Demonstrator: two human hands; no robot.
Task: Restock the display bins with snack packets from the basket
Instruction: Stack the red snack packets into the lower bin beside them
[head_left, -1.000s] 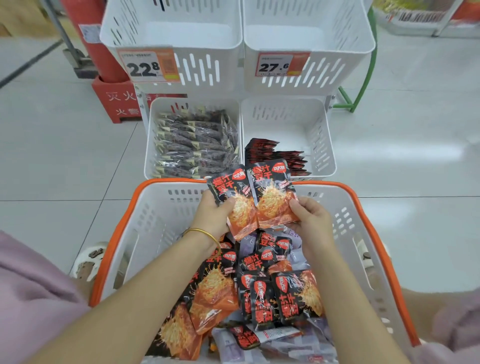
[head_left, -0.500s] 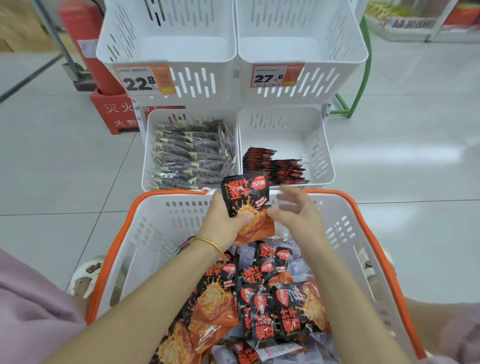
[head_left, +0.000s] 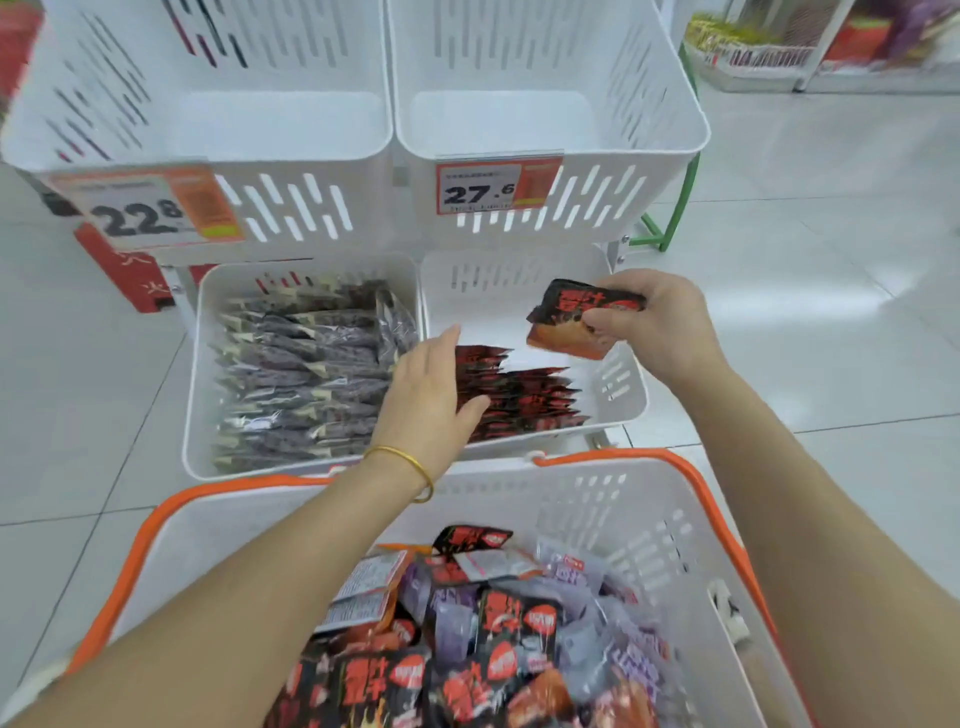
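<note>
Shop floor, glossy pale tiles (head_left: 831, 291). White slotted plastic bins; upper ones tagged "22.8" (head_left: 145, 210) and "27.6" (head_left: 496, 186). Your right hand (head_left: 657, 325) pinches a crinkly black-orange snack packet (head_left: 569, 322) over the lower right bin (head_left: 631, 400), where like packets are stacked (head_left: 524, 397). Your left hand (head_left: 428, 395), open and empty, hovers at that stack. More packets fill the orange-rimmed basket (head_left: 660, 519).
</note>
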